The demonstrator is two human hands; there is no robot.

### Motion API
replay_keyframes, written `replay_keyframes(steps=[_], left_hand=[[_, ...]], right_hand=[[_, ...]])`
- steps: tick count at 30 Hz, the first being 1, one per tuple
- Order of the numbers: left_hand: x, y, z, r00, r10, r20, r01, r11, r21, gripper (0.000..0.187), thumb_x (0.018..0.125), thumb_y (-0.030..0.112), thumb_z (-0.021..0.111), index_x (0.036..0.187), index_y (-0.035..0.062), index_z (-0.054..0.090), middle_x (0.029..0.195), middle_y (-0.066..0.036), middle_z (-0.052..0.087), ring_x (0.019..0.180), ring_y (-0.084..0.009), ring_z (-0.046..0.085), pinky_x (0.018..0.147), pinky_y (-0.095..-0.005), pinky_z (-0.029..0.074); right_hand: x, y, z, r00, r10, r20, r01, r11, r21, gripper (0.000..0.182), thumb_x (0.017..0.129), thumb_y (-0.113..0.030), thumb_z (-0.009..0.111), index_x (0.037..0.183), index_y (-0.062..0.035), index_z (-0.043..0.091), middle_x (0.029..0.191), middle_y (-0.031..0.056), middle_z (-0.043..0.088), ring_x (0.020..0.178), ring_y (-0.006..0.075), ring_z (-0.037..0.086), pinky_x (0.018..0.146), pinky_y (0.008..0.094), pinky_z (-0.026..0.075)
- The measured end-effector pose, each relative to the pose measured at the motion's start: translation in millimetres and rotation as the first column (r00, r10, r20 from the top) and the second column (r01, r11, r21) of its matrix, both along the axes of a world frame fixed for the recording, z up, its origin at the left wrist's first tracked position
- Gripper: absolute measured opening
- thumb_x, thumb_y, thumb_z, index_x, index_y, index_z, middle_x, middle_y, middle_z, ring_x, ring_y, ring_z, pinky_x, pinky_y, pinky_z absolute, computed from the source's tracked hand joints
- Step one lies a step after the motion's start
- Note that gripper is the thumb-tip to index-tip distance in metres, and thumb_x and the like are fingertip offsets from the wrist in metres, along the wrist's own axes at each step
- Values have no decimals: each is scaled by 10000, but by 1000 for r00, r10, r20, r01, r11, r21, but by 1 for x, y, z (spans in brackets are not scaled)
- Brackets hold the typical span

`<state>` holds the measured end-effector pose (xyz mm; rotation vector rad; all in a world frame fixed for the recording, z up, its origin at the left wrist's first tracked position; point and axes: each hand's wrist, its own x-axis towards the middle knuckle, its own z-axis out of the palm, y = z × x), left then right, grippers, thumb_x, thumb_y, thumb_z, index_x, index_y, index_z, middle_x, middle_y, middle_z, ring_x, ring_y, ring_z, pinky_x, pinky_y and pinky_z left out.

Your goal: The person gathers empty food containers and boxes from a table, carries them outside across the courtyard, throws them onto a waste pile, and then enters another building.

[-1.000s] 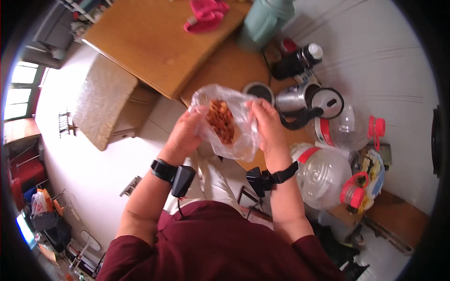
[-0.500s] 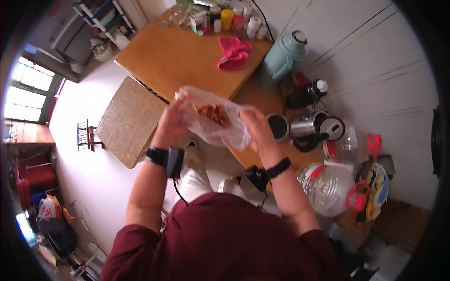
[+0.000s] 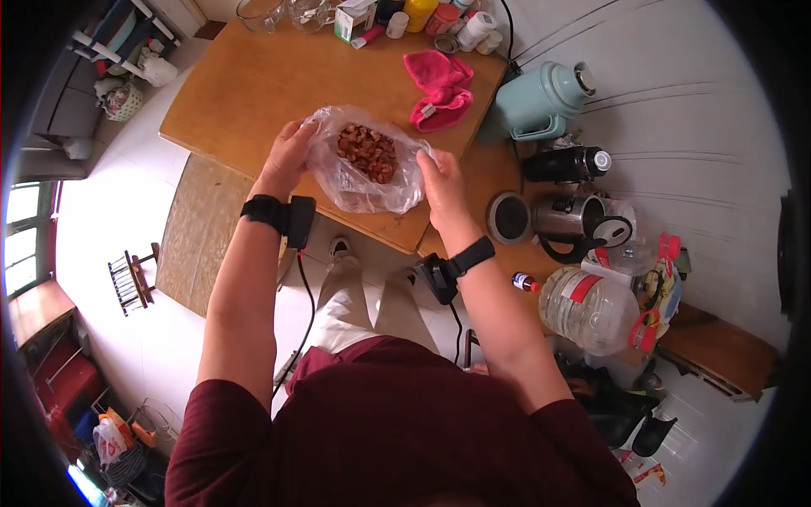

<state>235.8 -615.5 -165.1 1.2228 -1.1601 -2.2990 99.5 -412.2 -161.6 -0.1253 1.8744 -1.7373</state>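
Observation:
A clear plastic bag is spread open between my hands, over the near edge of the wooden table. Small reddish-brown pieces lie inside it. My left hand grips the bag's left edge, fingers closed on the plastic. On the right edge, my right hand pinches the plastic with the thumb on top; its other fingers are partly hidden. A pink cloth lies on the table just beyond the bag.
Glassware, a small box and several bottles line the table's far edge. To the right stand a light green thermos, a black flask, a steel kettle and a large plastic bottle. A lower table is at the left.
Both hands have moved the bag forward over the table edge, and its mouth is spread wider, showing more of the pieces. The head view has shifted.

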Motion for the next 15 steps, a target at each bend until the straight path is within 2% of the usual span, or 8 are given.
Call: replay_keyframes(steps=[1, 2, 3, 4, 6, 8, 10, 15], left_hand=[[2, -1, -1, 1000, -1, 3, 1, 1000, 11, 327, 854, 276, 572, 1095, 57, 554, 983, -46, 600, 911, -193, 578, 819, -326, 458], [4, 0, -4, 989, 145, -4, -140, 947, -290, 267, 830, 204, 581, 1049, 51, 567, 947, -67, 599, 879, -203, 579, 794, -330, 464], [6, 1, -4, 958, 280, -54, -261, 784, -563, 215, 807, 132, 590, 1003, 46, 579, 911, -88, 598, 847, -212, 580, 769, -334, 471], [11, 4, 10, 957, 285, -50, -263, 787, -557, 215, 807, 132, 590, 1003, 46, 579, 911, -88, 598, 847, -212, 580, 769, -334, 471], [19, 16, 63, 980, 197, 8, -7, 75, -997, 226, 746, 46, 606, 971, 29, 581, 929, -111, 600, 829, -248, 587, 738, -352, 468], [8, 29, 69, 946, -239, 219, 263, 168, -950, 200, 745, 101, 601, 941, 61, 589, 989, -88, 596, 898, -238, 574, 725, -366, 446], [-8, 37, 68, 860, -123, 496, 500, 1, -866, 311, 710, 231, 651, 981, 93, 587, 1014, -82, 598, 946, -223, 562, 765, -385, 418], [-7, 13, 49, 606, -80, 791, 795, 24, -607, 748, 516, 410, 755, 1173, 150, 512, 1112, -72, 561, 1062, -226, 501, 828, -429, 373]], right_hand=[[3, -2, 14, 1000, -1, 3, 1, 1000, 11, 261, 839, -244, 600, 969, -24, 548, 915, 52, 553, 838, 142, 535, 734, 314, 449], [10, -5, 45, 848, 92, -522, 23, 978, 208, 261, 825, -204, 598, 995, -15, 539, 960, 88, 549, 876, 191, 533, 769, 338, 437], [15, -9, 72, 438, 264, -859, 138, 925, 355, 270, 812, -164, 596, 1020, -6, 530, 1005, 124, 546, 915, 241, 531, 804, 362, 426], [17, -14, 89, 439, 273, -856, 133, 923, 362, 270, 812, -164, 596, 1020, -6, 530, 1005, 124, 546, 915, 241, 531, 804, 362, 426], [18, -21, 109, 290, 309, -906, -251, 938, 240, 245, 765, -89, 595, 993, -19, 538, 995, 152, 556, 888, 309, 534, 794, 382, 426], [27, -38, 92, 275, 468, -840, -427, 842, 329, 219, 724, -17, 583, 939, -31, 548, 950, 147, 579, 865, 327, 545, 767, 405, 430], [14, -53, 63, 222, 491, -842, -403, 833, 379, 293, 702, -9, 592, 990, -34, 542, 977, 142, 576, 906, 318, 546, 783, 398, 427], [-19, -68, 18, 243, 600, -762, -356, 786, 505, 455, 699, -33, 595, 1138, -73, 480, 1134, 123, 515, 1057, 311, 486, 824, 474, 398]])
